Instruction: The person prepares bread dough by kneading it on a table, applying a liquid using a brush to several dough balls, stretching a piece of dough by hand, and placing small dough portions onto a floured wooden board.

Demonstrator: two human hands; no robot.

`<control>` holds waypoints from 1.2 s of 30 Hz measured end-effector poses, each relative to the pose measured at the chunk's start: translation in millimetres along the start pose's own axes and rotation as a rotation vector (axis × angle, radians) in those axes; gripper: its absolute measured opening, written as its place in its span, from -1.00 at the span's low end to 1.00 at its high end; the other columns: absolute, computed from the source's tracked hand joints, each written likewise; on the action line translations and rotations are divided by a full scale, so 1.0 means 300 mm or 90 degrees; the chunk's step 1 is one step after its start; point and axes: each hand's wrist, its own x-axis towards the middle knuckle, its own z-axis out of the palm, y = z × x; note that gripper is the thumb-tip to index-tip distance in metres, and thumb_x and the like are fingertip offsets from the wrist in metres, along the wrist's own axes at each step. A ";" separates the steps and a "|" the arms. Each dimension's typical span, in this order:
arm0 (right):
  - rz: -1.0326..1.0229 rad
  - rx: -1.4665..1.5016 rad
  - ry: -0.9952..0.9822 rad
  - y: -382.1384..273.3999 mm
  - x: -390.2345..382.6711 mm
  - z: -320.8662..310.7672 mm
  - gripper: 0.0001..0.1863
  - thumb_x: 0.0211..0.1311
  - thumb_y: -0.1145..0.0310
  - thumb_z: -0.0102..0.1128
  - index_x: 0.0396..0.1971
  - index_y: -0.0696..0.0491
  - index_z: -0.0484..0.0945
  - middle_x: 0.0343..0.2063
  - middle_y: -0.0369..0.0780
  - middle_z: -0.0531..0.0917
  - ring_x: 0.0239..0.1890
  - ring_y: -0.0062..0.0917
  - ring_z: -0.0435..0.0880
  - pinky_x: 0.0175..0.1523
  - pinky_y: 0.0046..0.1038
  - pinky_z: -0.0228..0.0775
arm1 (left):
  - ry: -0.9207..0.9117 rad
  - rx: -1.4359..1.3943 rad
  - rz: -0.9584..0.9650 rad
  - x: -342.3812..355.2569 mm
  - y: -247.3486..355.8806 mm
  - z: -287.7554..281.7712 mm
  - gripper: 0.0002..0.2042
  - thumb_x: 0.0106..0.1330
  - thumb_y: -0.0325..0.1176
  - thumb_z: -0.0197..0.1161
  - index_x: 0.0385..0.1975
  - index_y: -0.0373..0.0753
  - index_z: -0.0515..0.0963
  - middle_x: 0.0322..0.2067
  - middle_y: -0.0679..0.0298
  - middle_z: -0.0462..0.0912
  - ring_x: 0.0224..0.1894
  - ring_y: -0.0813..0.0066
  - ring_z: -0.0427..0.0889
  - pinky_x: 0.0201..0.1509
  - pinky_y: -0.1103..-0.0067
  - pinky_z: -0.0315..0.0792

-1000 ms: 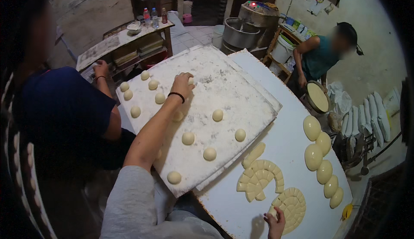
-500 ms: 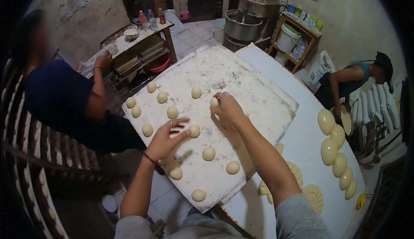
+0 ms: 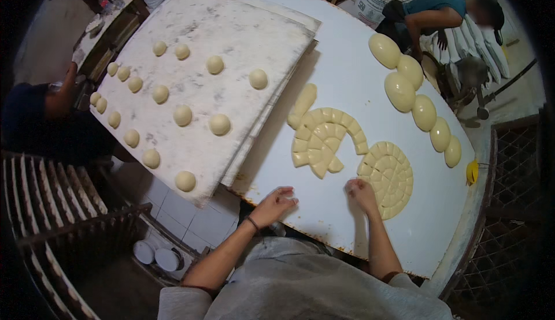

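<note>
My left hand [image 3: 276, 205] hovers over the near edge of the white table, fingers loosely curved and apart, holding nothing visible. My right hand [image 3: 362, 195] is beside the left rim of a round of dough cut into small pieces [image 3: 388, 175]; its fingers are bent, with slight gaps, and I see nothing in them. A second cut round [image 3: 324, 138], partly taken apart, lies farther left, and a dough log [image 3: 302, 105] touches its upper left side. Several smooth dough balls [image 3: 182, 115] sit spaced out on a floured board [image 3: 173, 28] to the left.
Large glossy dough ovals [image 3: 424, 112] form a line along the right of the white table [image 3: 347, 48]. A yellow object [image 3: 472, 171] is at its right edge. One co-worker [image 3: 436, 8] bends over at the far right; another [image 3: 34, 118] is at the left, above racks [image 3: 52, 193].
The view has turned right. Both my hands have left the floured board for the white table; the dough ball my right hand held is released. Dough balls stand on the board without my hands.
</note>
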 end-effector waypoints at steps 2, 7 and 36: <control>-0.107 -0.029 -0.029 0.076 -0.092 0.136 -0.57 0.35 0.35 0.38 0.14 0.21 0.61 -0.18 -0.24 0.68 -0.18 -0.54 0.64 -0.01 -0.42 0.57 | 0.113 0.066 0.019 0.186 -0.218 0.053 -0.49 0.46 -0.09 0.42 0.17 -0.43 0.61 -0.13 0.20 0.78 -0.07 0.55 0.71 0.04 0.55 0.58; -0.376 -0.197 0.131 -0.293 -0.075 0.269 -0.26 0.19 0.28 0.47 0.35 0.20 0.43 0.34 0.09 0.42 0.41 -0.02 0.34 0.49 -0.10 0.20 | 0.323 0.320 -0.062 0.417 -0.028 0.311 -0.45 0.32 0.08 0.49 -0.17 -0.44 0.65 -0.36 0.02 0.81 -0.23 0.08 0.82 -0.06 0.33 0.65; -0.102 -0.297 0.504 0.762 -0.664 -0.372 -0.59 0.51 0.35 0.25 0.27 0.16 0.53 0.15 0.04 0.60 0.28 0.00 0.50 0.43 0.03 0.28 | 0.098 0.727 0.489 0.081 -0.217 0.510 -0.40 0.40 -0.11 0.35 0.29 -0.43 0.48 0.21 -0.12 0.56 0.37 -0.10 0.45 0.49 0.15 0.30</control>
